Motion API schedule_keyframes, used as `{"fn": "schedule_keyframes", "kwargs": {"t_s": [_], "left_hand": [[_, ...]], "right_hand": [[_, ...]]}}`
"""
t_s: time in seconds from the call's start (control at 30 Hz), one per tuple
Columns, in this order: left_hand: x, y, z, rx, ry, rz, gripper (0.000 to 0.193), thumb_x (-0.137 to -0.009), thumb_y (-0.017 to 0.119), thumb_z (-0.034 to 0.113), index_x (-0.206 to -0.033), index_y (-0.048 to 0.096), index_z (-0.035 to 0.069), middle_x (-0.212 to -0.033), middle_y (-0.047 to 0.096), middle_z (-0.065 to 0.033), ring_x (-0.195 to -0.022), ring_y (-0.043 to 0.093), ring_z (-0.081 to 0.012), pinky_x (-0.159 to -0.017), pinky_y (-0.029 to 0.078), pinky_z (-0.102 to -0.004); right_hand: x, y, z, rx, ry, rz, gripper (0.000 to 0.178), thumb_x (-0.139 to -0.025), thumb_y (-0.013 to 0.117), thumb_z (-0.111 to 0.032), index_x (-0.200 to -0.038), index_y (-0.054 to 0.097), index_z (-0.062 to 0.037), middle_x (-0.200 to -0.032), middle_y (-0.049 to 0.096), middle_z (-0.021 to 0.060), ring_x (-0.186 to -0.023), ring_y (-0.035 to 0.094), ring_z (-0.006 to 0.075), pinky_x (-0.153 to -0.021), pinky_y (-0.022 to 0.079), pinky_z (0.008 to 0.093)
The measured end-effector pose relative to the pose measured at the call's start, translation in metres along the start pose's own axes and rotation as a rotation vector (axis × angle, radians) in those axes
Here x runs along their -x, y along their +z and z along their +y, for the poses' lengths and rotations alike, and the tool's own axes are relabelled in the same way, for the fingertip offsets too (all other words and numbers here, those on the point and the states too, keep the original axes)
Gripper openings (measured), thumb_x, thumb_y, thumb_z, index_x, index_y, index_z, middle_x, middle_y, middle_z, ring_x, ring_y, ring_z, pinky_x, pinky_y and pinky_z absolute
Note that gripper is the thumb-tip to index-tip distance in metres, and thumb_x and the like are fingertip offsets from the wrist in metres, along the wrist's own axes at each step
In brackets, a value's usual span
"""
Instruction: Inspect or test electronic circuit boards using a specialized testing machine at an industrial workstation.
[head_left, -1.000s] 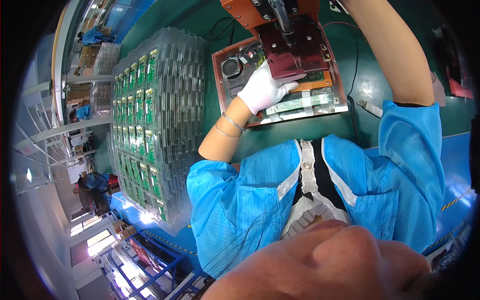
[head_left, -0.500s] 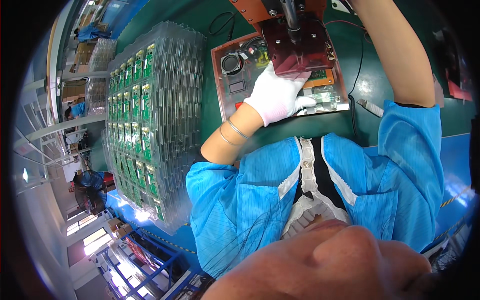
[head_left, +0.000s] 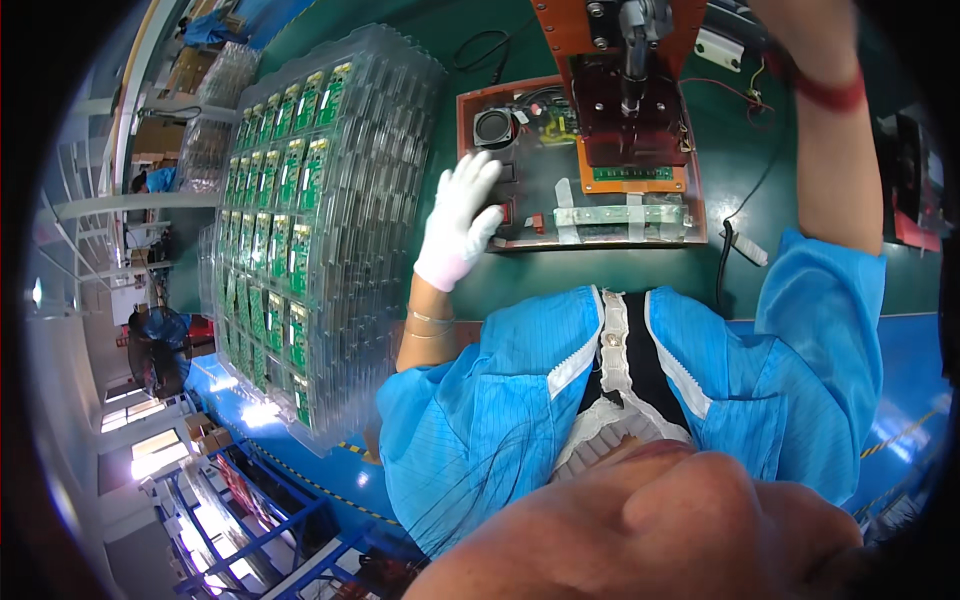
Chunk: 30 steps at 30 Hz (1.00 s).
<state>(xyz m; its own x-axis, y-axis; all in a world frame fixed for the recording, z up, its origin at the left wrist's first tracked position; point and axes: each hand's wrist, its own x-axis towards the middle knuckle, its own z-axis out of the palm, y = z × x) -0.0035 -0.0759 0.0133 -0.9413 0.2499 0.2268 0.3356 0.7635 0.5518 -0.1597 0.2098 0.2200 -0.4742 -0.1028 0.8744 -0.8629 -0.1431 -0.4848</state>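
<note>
green boards point(head_left: 632, 174), saw in orange frame point(head_left: 600, 187) and clear trays point(head_left: 362, 195); had left grip point(head_left: 457, 228) spread; couldn't tell for right grip point(head_left: 812, 35).

At upper centre, a shallow red-walled box point(head_left: 540, 180) lies flat; a green circuit board point(head_left: 633, 174) sits in its orange holder point(head_left: 640, 187), partly hidden by a dark-red plate point(head_left: 625, 140).

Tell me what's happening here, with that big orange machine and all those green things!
A person is at a bench machine. Their gloved left hand is open and empty at the left edge of a red-rimmed box. Their bare right hand is raised and blurred, so I can't tell what it holds. A green board shows at the machine's dark red plate. Clear trays of green boards stand to the left.
</note>
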Motion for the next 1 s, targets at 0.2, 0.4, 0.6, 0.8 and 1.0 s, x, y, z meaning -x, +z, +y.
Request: {"fn": "schedule_keyframes", "kwargs": {"t_s": [0.2,0.4,0.6,0.8,1.0], "left_hand": [[0.026,0.004,-0.014,0.17,-0.284,0.23,0.059,-0.089,0.064,0.016,-0.146,0.053,0.007,-0.156,0.046,-0.016,-0.148,0.037,-0.0319,-0.121,0.031,-0.0402],[0.015,0.021,-0.004,0.252,-0.394,0.256,0.058,-0.087,0.065,0.011,-0.144,0.055,0.007,-0.159,0.042,-0.0165,-0.148,0.037,-0.03,-0.12,0.032,-0.0365],[-0.002,0.021,0.001,0.274,-0.357,0.175,0.06,-0.086,0.065,0.011,-0.145,0.055,0.007,-0.161,0.038,-0.0164,-0.149,0.036,-0.0295,-0.121,0.031,-0.0363],[-0.005,0.022,0.005,0.155,-0.26,0.19,0.055,-0.086,0.064,0.007,-0.14,0.058,0.006,-0.159,0.042,-0.016,-0.146,0.041,-0.0301,-0.119,0.034,-0.0362],[-0.004,0.027,0.012,0.276,-0.318,0.392,0.048,-0.084,0.063,-0.001,-0.132,0.062,0.002,-0.152,0.05,-0.0168,-0.139,0.049,-0.0311,-0.115,0.04,-0.0363]], "right_hand": [[0.074,-0.03,-0.03,0.35,-0.384,-0.502,0.034,-0.074,0.084,0.004,-0.107,0.072,0.004,-0.106,0.076,0.0175,-0.084,0.073,0.0227,-0.073,0.058,0.0285],[0.115,-0.055,-0.025,0.094,-0.08,-0.43,0.041,-0.078,0.079,0.005,-0.116,0.066,0.0046,-0.113,0.074,0.0219,-0.08,0.07,0.0222,-0.071,0.056,0.0265],[0.167,-0.086,-0.012,-0.089,0.42,-0.053,0.044,-0.081,0.071,0.006,-0.125,0.062,0.0019,-0.111,0.073,0.0198,-0.072,0.064,0.0186,-0.068,0.051,0.0231],[0.224,-0.102,-0.004,0.156,0.848,-0.003,0.044,-0.081,0.068,0.006,-0.124,0.064,0.0007,-0.109,0.074,0.0157,-0.07,0.061,0.0153,-0.068,0.05,0.0221],[0.259,-0.106,-0.009,0.369,0.815,-0.28,0.048,-0.074,0.082,0.001,-0.12,0.069,0.0002,-0.112,0.075,0.0088,-0.074,0.062,0.0144,-0.064,0.049,0.0215]]}}
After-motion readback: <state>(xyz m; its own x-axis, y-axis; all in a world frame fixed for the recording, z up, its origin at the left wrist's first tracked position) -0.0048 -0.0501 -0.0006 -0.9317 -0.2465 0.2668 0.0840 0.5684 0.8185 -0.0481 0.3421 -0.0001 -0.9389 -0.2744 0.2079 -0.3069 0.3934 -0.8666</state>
